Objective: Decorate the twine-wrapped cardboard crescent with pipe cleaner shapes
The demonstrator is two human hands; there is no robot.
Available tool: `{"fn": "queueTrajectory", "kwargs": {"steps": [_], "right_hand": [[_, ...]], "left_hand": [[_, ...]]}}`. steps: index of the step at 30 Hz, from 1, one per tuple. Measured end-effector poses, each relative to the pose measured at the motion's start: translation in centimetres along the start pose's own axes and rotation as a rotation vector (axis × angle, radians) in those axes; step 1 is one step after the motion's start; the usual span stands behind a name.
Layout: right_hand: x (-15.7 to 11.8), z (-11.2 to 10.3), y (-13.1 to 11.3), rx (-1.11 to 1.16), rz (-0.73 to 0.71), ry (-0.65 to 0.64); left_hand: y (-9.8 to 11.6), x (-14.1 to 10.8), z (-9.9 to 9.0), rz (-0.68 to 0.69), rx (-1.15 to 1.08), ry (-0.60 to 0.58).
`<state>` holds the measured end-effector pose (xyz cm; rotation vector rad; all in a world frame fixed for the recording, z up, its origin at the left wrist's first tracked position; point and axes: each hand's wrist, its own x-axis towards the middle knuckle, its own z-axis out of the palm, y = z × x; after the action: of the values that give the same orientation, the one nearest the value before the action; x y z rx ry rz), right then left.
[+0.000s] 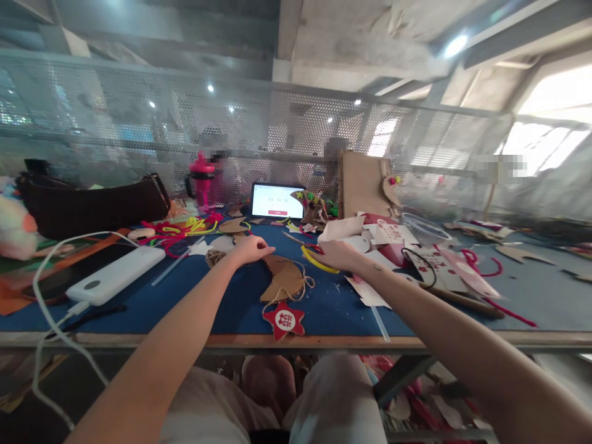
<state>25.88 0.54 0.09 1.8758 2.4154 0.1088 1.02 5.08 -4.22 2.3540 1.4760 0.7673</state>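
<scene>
My left hand [252, 250] is over the blue table mat, its thumb and fingers pressed together; what they hold, if anything, is too small to make out. Just left of it lies a ball of twine [215, 259]. My right hand [340, 256] is closed on a pair of scissors [320, 261] with yellow and red handles, the blades pointing away to the left. Between my hands lies a brown cardboard crescent [282, 279] with twine tied on it. From its twine, a red star [283, 320] with a white printed disc lies near the table edge.
A lit tablet [277, 200] stands at the back, with a pink bottle [202, 182] to its left. A white power bank [115, 275] with a cable lies left. Colored cords [185, 228] lie behind it. Printed papers [388, 231] and a cardboard box [363, 185] are right.
</scene>
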Motion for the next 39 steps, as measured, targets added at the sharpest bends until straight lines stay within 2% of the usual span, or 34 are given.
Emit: {"fn": "queueTrajectory", "kwargs": {"steps": [4, 10, 15, 22, 31, 35, 37, 39], "right_hand": [[2.1, 0.9, -1.4, -0.010, 0.083, 0.020], [4.0, 2.3, -2.7, 0.025, 0.122, 0.048], [4.5, 2.7, -1.7, 0.015, 0.041, 0.068], [4.6, 2.3, 0.1, 0.006, -0.071, 0.044], [4.3, 2.2, -0.3, -0.082, -0.104, 0.142], [3.5, 2.0, -1.3, 0.071, -0.197, 0.275], [3.2, 2.0, -2.0, 0.201, -0.259, 0.273], [3.1, 2.2, -2.5, 0.284, -0.282, 0.216]], "left_hand": [[0.4, 0.1, 1.1, -0.012, 0.023, -0.043], [0.2, 0.6, 2.2, -0.045, 0.065, -0.041], [0.3, 0.7, 2.2, -0.082, 0.010, -0.079], [0.5, 0.9, 2.0, -0.133, -0.046, -0.123], [-0.2, 1.2, 2.4, -0.110, -0.125, -0.088], [-0.6, 0.9, 2.3, -0.077, -0.205, -0.107], [-0.6, 0.7, 2.1, -0.076, -0.238, -0.107], [-0.7, 0.5, 2.0, -0.075, -0.274, -0.097]]}}
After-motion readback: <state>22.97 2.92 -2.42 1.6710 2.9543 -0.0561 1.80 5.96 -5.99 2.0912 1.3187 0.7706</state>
